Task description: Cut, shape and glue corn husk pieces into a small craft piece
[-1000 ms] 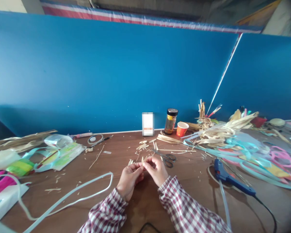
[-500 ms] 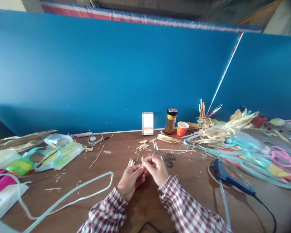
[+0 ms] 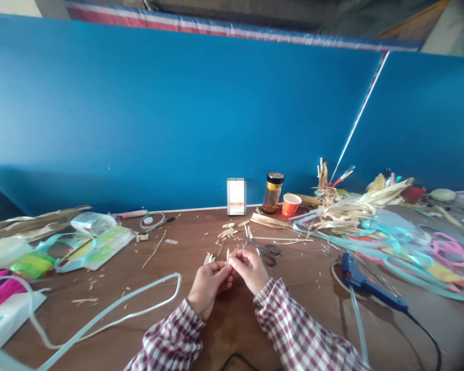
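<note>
My left hand (image 3: 209,287) and my right hand (image 3: 250,269) meet at the fingertips above the brown table. Both are closed in a pinch on a small pale piece of dried husk (image 3: 228,255), whose pointed tip stands up between them. Its lower part is hidden by my fingers. Just behind my left fingers lie more pale husk pieces (image 3: 209,259). A pair of dark scissors (image 3: 269,253) rests on the table beyond my right hand. Cut husk scraps (image 3: 227,232) are scattered farther back.
A blue glue gun (image 3: 371,289) with a cord lies to the right. Husks and ribbons (image 3: 340,216) heap at the back right, near a lidded jar (image 3: 274,193) and a red paper cup (image 3: 291,205). A pale looping tube (image 3: 139,293) and plastic bags (image 3: 95,224) occupy the left.
Almost nothing differs. My two hands keep their pinch on the husk piece, with only a very slight shift of the fingers and the view.
</note>
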Available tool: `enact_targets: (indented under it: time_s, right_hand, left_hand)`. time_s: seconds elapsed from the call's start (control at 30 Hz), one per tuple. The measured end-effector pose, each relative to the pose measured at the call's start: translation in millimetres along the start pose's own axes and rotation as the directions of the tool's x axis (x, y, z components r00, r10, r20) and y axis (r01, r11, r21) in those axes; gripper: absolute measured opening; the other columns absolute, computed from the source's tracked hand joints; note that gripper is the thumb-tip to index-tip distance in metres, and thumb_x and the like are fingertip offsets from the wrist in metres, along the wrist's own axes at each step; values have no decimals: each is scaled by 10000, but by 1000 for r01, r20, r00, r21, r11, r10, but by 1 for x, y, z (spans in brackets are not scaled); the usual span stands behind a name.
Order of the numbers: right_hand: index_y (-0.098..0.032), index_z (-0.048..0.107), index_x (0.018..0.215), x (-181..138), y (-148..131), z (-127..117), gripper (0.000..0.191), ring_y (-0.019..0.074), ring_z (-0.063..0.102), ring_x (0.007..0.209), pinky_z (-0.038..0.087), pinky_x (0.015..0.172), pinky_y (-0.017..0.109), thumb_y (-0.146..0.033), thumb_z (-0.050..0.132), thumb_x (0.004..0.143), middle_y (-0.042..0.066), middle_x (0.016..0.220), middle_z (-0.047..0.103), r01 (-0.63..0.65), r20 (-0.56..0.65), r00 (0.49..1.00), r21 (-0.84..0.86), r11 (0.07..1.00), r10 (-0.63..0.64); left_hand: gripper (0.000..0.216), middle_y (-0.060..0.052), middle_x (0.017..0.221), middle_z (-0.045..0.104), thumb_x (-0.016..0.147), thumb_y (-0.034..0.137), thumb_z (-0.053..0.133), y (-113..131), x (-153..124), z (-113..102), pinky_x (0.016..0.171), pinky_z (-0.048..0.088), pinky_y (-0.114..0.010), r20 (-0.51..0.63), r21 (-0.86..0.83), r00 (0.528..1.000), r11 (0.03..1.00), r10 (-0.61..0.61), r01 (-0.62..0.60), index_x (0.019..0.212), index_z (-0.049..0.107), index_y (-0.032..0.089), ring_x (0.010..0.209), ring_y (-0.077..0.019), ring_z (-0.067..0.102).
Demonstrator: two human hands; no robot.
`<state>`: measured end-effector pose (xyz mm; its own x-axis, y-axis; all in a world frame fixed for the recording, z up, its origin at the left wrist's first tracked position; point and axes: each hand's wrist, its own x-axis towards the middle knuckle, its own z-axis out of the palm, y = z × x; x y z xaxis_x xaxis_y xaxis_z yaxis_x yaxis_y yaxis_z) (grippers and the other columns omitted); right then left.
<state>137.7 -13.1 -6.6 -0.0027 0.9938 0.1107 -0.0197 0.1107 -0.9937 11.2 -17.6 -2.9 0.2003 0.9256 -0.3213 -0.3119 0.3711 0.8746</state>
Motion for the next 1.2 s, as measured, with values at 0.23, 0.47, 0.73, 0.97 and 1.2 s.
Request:
enact_targets:
  time_s: [0.23, 0.47, 0.73, 0.97, 1.2]
  right_hand:
    - [-159, 616, 692, -1, -3, 0, 188, 137, 591, 525, 487, 538, 252, -340, 636, 742, 1, 586, 623, -8, -11, 1000, -21, 1000, 8]
    - [-165, 610, 727, 1, -3, 0, 200, 143, 609, 585, 499, 586, 263, -363, 635, 744, 3, 644, 639, 46, -8, 999, 2, 999, -46]
    - [-165, 612, 832, 0, 5, 0, 172, 157, 616, 677, 500, 638, 272, -330, 600, 784, 33, 767, 658, 132, -96, 985, -100, 986, -141]
    - [-174, 580, 820, 0, 2, -1, 140, 157, 595, 656, 479, 604, 260, -313, 572, 805, 27, 750, 634, 145, -127, 977, -179, 973, -169]
    - [-181, 593, 760, -6, -7, 1, 87, 145, 589, 632, 461, 551, 231, -244, 556, 806, 18, 723, 628, 198, -87, 968, -322, 926, -237]
  left_hand:
    - [321, -45, 638, 674, 558, 369, 796, 0, -2, 3, 503, 493, -173, -19, 108, 997, 992, 71, -68, 706, 701, 100, 506, -80, 573]
    - [310, -31, 632, 664, 560, 355, 798, 1, -3, 1, 497, 468, -170, -26, 30, 994, 994, 102, -101, 702, 681, 106, 502, -72, 555]
    - [286, -31, 665, 653, 580, 307, 805, 4, -3, -3, 502, 481, -157, -26, -117, 999, 993, 32, -35, 712, 642, 112, 517, -58, 548]
    - [261, -34, 669, 648, 605, 279, 798, 6, -4, -1, 496, 489, -152, -21, -128, 1000, 991, 19, -22, 721, 637, 109, 517, -56, 547]
    - [291, -22, 655, 640, 580, 301, 808, 4, -2, -2, 489, 478, -154, -29, -115, 999, 993, 30, -33, 727, 638, 115, 509, -53, 539]
